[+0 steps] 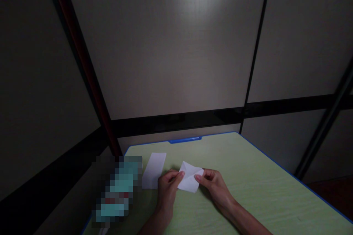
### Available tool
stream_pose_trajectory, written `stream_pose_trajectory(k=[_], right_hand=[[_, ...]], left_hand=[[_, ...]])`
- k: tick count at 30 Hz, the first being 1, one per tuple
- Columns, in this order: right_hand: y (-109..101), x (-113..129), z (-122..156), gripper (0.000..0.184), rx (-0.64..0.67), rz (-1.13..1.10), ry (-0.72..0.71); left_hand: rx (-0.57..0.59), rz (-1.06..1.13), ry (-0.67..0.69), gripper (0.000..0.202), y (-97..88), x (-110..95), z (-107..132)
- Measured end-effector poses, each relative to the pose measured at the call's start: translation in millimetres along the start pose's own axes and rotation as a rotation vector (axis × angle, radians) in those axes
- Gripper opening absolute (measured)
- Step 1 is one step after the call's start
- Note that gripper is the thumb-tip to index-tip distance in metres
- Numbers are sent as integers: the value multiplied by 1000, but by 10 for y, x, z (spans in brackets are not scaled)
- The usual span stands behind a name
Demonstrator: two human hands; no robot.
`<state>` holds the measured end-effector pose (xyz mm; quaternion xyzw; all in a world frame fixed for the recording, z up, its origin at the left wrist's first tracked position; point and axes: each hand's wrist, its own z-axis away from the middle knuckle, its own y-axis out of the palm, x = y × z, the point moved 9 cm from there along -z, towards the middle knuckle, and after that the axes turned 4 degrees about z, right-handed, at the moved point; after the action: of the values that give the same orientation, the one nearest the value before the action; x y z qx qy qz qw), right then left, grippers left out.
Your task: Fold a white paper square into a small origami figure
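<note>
Paper [190, 180] lies crosswise over the worktop [248, 169], gripped at both ends: my left hand [167, 188] pinches its left corner, my right hand [214, 184] its right edge, fingers closed, neither hand nearer.

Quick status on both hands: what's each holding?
Left hand: closed, pinching the left edge of the folded white paper.
Right hand: closed, pinching the same paper's right corner.

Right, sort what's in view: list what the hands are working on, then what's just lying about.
In hand: folded paper, pinched between left hand and right hand over the table.
Lying about: flat sheet on the table left of the hands; blurred teal thing at the table's left edge, not identifiable.
</note>
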<state>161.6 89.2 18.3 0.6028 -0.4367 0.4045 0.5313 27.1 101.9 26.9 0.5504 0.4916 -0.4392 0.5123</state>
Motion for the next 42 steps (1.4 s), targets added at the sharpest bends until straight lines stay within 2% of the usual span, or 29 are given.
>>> stream_pose_trajectory(k=[11,21,24,28,32,36,42], right_hand=[[20,-3,-14,21,21,41,-6],[-91,29,-40,26,-60,62,-22],[-101,37,-43,27,-56,72,-44],[-149,113,-40,25,-85,166,-111],[-149,263,-16,21,-99,276,-226],[-114,326,-3,20,-85,311,-247],[-164,448,27,11,-150,310,-310]], left_hand=[[-38,29,10,22,-21,-6,0],[70,87,-35,23,109,57,0],[101,53,-80,21,158,80,18],[168,70,-259,25,241,276,50],[116,90,-304,26,188,359,30],[90,104,-296,26,163,339,25],[55,172,-302,21,132,346,10]])
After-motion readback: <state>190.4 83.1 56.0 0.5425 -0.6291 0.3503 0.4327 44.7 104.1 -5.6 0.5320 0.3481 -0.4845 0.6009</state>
